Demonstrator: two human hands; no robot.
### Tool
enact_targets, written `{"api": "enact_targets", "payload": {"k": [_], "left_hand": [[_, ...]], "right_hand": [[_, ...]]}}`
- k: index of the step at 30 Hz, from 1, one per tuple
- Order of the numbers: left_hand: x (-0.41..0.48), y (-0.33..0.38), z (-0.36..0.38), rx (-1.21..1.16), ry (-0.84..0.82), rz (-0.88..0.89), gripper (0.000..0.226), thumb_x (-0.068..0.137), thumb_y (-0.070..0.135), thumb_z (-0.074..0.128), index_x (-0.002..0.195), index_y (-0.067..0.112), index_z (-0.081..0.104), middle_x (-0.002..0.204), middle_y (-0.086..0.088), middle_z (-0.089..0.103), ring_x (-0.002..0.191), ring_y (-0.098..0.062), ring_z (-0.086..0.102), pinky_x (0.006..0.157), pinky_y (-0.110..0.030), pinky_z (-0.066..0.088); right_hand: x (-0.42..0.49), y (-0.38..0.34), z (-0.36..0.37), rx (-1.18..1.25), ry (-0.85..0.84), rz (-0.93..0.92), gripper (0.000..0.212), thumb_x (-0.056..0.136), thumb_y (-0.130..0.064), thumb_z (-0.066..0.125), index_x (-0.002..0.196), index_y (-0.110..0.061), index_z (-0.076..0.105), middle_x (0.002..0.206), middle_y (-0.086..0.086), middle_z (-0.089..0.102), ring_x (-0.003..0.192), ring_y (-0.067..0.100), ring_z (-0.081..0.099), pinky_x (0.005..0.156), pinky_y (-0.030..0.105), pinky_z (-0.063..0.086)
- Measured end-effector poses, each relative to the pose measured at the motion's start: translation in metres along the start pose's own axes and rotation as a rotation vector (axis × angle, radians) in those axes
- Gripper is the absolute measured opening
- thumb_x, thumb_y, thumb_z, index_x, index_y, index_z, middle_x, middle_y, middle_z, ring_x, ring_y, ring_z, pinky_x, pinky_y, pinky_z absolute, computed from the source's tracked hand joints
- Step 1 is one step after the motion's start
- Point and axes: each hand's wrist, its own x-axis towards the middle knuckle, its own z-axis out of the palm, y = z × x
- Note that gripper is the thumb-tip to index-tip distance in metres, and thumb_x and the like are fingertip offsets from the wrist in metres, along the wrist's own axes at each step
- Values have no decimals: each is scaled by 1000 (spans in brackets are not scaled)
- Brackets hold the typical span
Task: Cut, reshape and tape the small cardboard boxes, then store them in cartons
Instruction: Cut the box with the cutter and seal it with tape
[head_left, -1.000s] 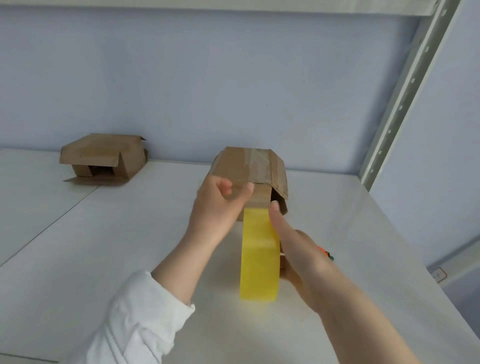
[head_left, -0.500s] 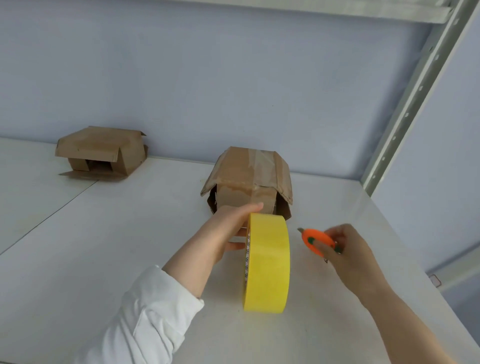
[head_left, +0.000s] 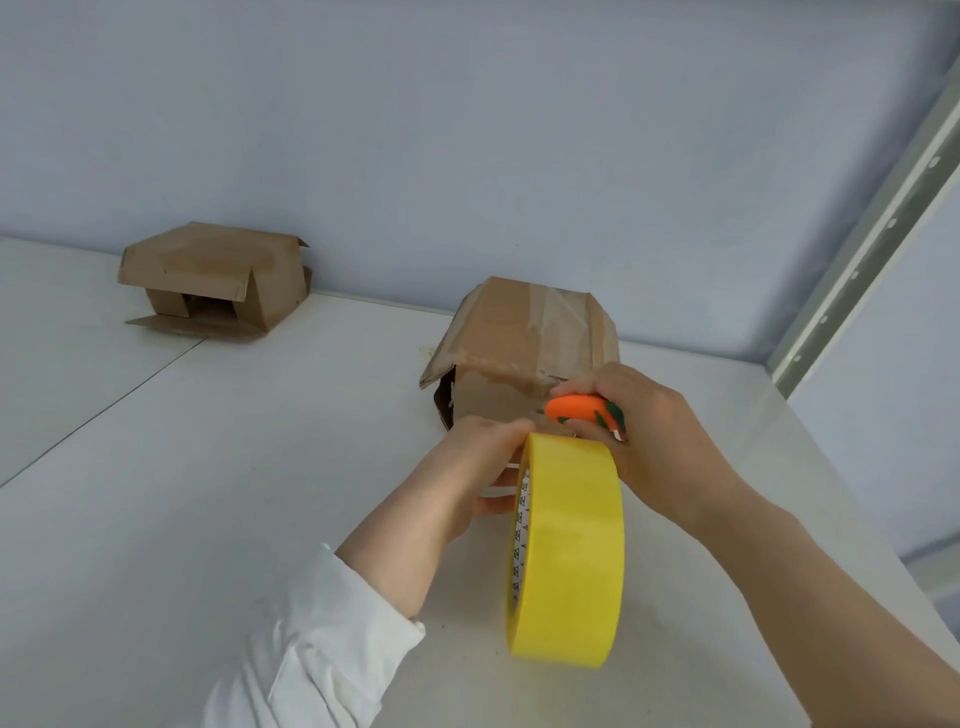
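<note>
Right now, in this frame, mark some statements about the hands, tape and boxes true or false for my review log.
1. The right hand grips the orange carrot-shaped cutter. True.
2. The yellow tape roll lies flat. False: it is upright on edge, gripped by the left hand.
3. Two cardboard boxes are on the white table. True: the taped box and the far box.
4. The far box is right of the taped box. False: it is to its left.
</note>
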Motion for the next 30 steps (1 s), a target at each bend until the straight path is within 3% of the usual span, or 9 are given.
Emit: {"api": "enact_targets", "payload": {"k": [4, 8, 13, 20, 25, 30], "left_hand": [[2, 0, 1, 2, 8, 1, 19, 88, 20, 55, 70, 16, 57, 46, 9, 52, 54, -8, 51, 57, -23, 46], [4, 0, 0, -15, 7, -6, 17, 88, 20, 55, 73, 14, 60, 56, 5, 55, 62, -12, 54, 63, -26, 49], [6, 0, 0, -7, 11, 3, 22, 90, 19, 53, 69, 15, 58, 49, 7, 53, 62, -12, 53, 62, -27, 49], [8, -1, -1, 1, 6, 10, 27, 90, 17, 51, 63, 16, 55, 48, 7, 52, 61, -12, 52, 64, -28, 49], [8, -1, -1, -4, 9, -3, 18, 89, 19, 54, 74, 14, 61, 57, 4, 55, 66, -14, 54, 64, -28, 50], [8, 1, -2, -2, -12, -2, 21, 90, 19, 53, 72, 14, 61, 58, 3, 55, 67, -14, 54, 66, -29, 50]], "right_hand": [[5, 0, 5, -18, -18, -11, 23, 78, -23, 59, 96, -12, 70, 87, -13, 54, 79, 2, 48, 77, 0, 34], [3, 2, -5, -16, 6, -16, 19, 80, -6, 68, 97, -13, 70, 84, -22, 51, 79, -8, 51, 76, -1, 33], [0, 4, 1, -57, -15, -1, 21, 80, -20, 60, 97, -12, 70, 88, -4, 61, 81, 12, 54, 72, 9, 36], [-4, 6, -11, -33, 11, 10, 20, 81, -5, 69, 98, -14, 70, 90, -1, 62, 79, 0, 52, 75, 3, 37], [-6, 10, 2, -75, -14, 10, 18, 81, -17, 59, 95, -10, 70, 90, 5, 64, 83, 20, 58, 74, 19, 40], [-12, 14, -13, -57, 27, -18, 16, 81, -5, 69, 96, -12, 70, 90, 1, 64, 80, 10, 55, 76, 7, 39]]}}
